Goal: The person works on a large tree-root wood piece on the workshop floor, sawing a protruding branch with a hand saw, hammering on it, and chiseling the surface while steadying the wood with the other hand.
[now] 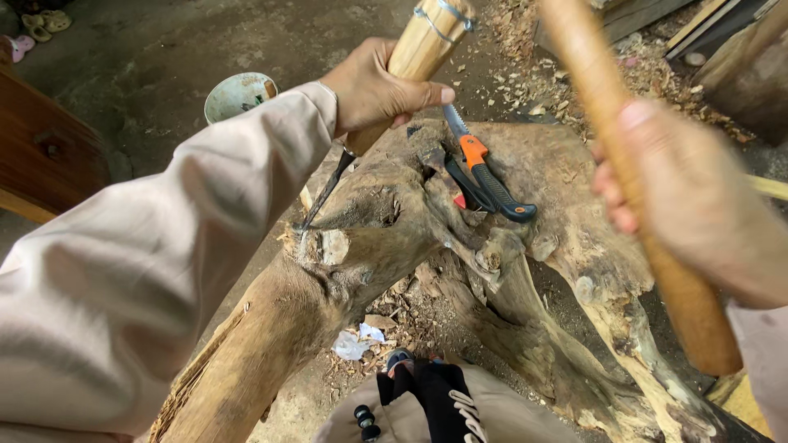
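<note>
Chisel [386,90] gripped by closed left hand [373,86], blade slanting near-left into root stump [394,221]; right hand [689,197] closed on wooden mallet handle [632,180], raised at right.

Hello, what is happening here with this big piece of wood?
A person is carving a large gnarled tree root. The left hand grips the wooden handle of a chisel, whose dark blade is set against the root's surface. The right hand holds a long wooden mallet handle raised beside it. A folding saw with an orange and black grip lies on top of the root. Wood chips cover the floor.
</note>
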